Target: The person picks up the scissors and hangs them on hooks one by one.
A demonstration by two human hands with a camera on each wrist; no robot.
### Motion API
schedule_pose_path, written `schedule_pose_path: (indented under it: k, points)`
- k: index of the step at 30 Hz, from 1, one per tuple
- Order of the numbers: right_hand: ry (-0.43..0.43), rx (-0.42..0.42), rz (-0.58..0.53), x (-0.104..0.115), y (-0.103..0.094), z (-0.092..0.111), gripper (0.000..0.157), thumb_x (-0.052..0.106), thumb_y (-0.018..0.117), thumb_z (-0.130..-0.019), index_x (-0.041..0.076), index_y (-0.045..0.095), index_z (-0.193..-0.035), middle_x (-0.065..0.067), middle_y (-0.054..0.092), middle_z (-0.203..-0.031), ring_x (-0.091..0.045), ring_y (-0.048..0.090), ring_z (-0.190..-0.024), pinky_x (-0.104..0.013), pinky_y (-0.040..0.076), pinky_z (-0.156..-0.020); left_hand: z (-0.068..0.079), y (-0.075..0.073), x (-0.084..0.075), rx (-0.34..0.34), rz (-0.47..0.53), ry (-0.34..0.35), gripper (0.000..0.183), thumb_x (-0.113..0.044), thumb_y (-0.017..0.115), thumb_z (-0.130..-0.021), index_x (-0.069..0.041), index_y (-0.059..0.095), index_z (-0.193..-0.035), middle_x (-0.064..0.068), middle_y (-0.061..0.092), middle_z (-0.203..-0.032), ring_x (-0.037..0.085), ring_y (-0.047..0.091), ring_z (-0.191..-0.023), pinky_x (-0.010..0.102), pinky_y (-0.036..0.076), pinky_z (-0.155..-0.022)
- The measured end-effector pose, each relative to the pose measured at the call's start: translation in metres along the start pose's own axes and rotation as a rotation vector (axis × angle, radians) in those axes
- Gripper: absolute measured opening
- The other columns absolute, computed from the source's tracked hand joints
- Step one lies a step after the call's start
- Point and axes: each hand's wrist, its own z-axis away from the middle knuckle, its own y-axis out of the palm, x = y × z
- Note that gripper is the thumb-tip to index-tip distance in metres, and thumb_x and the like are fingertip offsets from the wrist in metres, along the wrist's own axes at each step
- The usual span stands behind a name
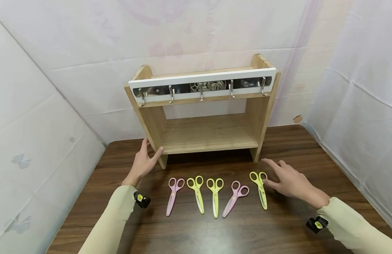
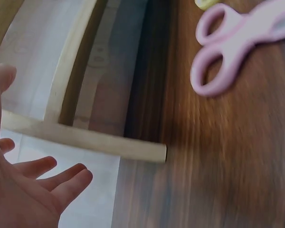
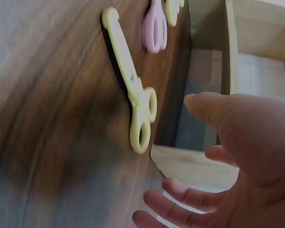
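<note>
A wooden shelf rack [image 1: 211, 135] stands upright on the table, with a white-edged strip of metal hooks [image 1: 202, 86] across its upper front. My left hand [image 1: 143, 164] is at the rack's left side panel [image 2: 85, 140], thumb in front and fingers on the outer side; in the left wrist view they look spread, and contact is unclear. Beside the rack's right foot, my right hand [image 1: 289, 180] hovers with fingers spread, holding nothing. Nearest to it lie yellow scissors [image 3: 128, 71], the thumb close to their handle in the head view.
In front of the rack, a row of scissors lies on the brown wooden table [image 1: 189, 234]: pink scissors [image 1: 172, 201], yellow scissors [image 1: 197, 195], more yellow scissors [image 1: 215, 201] and another pink pair [image 1: 232, 201]. Pale patterned sheets [image 1: 88, 46] hang behind and at both sides.
</note>
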Motion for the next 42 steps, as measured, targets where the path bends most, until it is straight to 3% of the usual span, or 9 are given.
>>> schedule_pose_path:
  k: [3, 9, 15, 20, 25, 31, 42]
  points:
    - [0.008, 0.031, -0.016, 0.007, 0.006, 0.0, 0.069, 0.039, 0.077, -0.092, 0.024, 0.044, -0.15, -0.015, 0.059, -0.107, -0.03, 0.063, -0.08, -0.041, 0.045, -0.046, -0.006, 0.005, -0.002, -0.016, 0.037, -0.011, 0.078, -0.052, 0.057, -0.102, -0.018, 0.021, -0.161, 0.024, 0.045, -0.153, 0.042, 0.052, -0.134, 0.06, 0.049, -0.1]
    - [0.017, 0.076, -0.027, 0.018, 0.018, 0.0, 0.064, 0.037, 0.077, -0.092, 0.021, 0.047, -0.146, -0.012, 0.064, -0.11, -0.036, 0.067, -0.088, -0.047, 0.048, -0.05, -0.014, 0.013, -0.004, -0.055, 0.116, -0.057, 0.074, -0.049, 0.059, -0.102, -0.016, 0.025, -0.159, 0.023, 0.048, -0.148, 0.041, 0.056, -0.128, 0.058, 0.052, -0.097]
    - [0.025, 0.109, -0.035, 0.027, 0.023, 0.001, 0.06, 0.039, 0.078, -0.091, 0.021, 0.051, -0.141, -0.001, 0.06, -0.091, -0.021, 0.062, -0.074, -0.042, 0.044, -0.047, -0.018, 0.018, -0.001, -0.101, 0.159, -0.062, 0.066, -0.039, 0.063, -0.102, -0.013, 0.033, -0.155, 0.024, 0.054, -0.141, 0.039, 0.06, -0.123, 0.055, 0.053, -0.096]
    - [0.038, 0.1, -0.023, 0.03, 0.027, 0.003, 0.057, 0.039, 0.08, -0.089, 0.024, 0.053, -0.138, 0.002, 0.056, -0.086, -0.019, 0.056, -0.067, -0.042, 0.042, -0.046, -0.019, 0.02, -0.001, -0.119, 0.195, -0.058, 0.06, -0.027, 0.062, -0.103, -0.013, 0.034, -0.154, 0.024, 0.053, -0.141, 0.039, 0.059, -0.123, 0.056, 0.053, -0.095]
    - [0.038, 0.085, -0.004, 0.032, 0.031, 0.004, 0.056, 0.037, 0.083, -0.087, 0.023, 0.057, -0.134, -0.004, 0.065, -0.1, -0.029, 0.064, -0.075, -0.047, 0.045, -0.047, -0.018, 0.021, -0.001, -0.114, 0.261, -0.047, 0.056, -0.015, 0.056, -0.105, -0.011, 0.033, -0.155, 0.026, 0.048, -0.146, 0.041, 0.053, -0.131, 0.057, 0.051, -0.099]
    - [0.021, 0.058, 0.015, 0.031, 0.034, 0.006, 0.059, 0.031, 0.085, -0.085, 0.021, 0.058, -0.137, -0.012, 0.066, -0.112, -0.036, 0.068, -0.083, -0.05, 0.048, -0.05, -0.019, 0.023, 0.001, -0.1, 0.286, -0.049, 0.056, -0.015, 0.054, -0.105, -0.012, 0.031, -0.157, 0.026, 0.046, -0.149, 0.041, 0.05, -0.135, 0.058, 0.049, -0.101]
    - [-0.036, 0.015, 0.057, 0.024, 0.033, 0.016, 0.053, 0.016, 0.084, -0.086, 0.019, 0.058, -0.132, -0.003, 0.062, -0.098, -0.024, 0.063, -0.073, -0.04, 0.043, -0.043, -0.017, 0.024, 0.006, -0.083, 0.307, -0.065, 0.056, -0.016, 0.054, -0.106, -0.012, 0.031, -0.157, 0.027, 0.044, -0.15, 0.042, 0.048, -0.136, 0.059, 0.047, -0.103]
